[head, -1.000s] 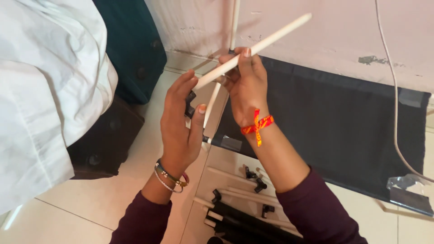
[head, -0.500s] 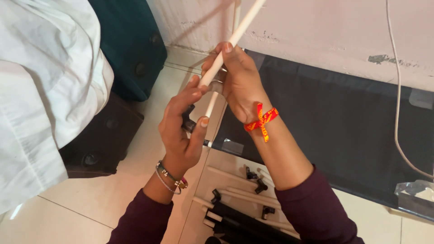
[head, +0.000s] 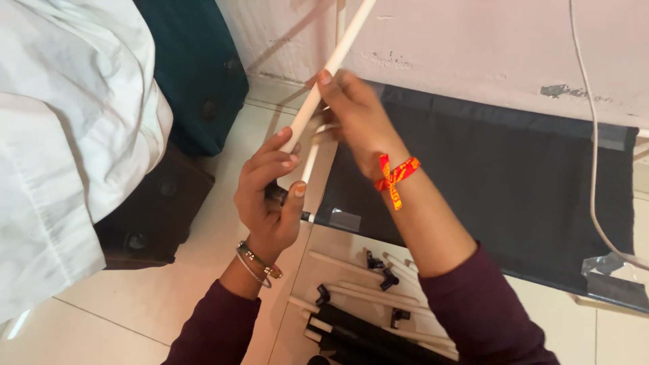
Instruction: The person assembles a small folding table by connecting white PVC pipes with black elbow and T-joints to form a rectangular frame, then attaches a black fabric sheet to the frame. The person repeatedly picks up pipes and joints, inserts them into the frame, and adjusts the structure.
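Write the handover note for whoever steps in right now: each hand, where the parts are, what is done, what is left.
Left hand: closed around a black connector, fingertips against the white rod.
Right hand: gripping that rod, which slants up to the top edge of the view.
Parts: more white rods and black connectors lie on the tiled floor below the arms; dark fabric panel along the wall.
Done: rod end brought to the connector; whether it is seated is hidden.
Left: the loose rods and connectors are unjoined.

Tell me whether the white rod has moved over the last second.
Yes. The white rod has swung from a shallow slant to much steeper, its far end now up against the wall.
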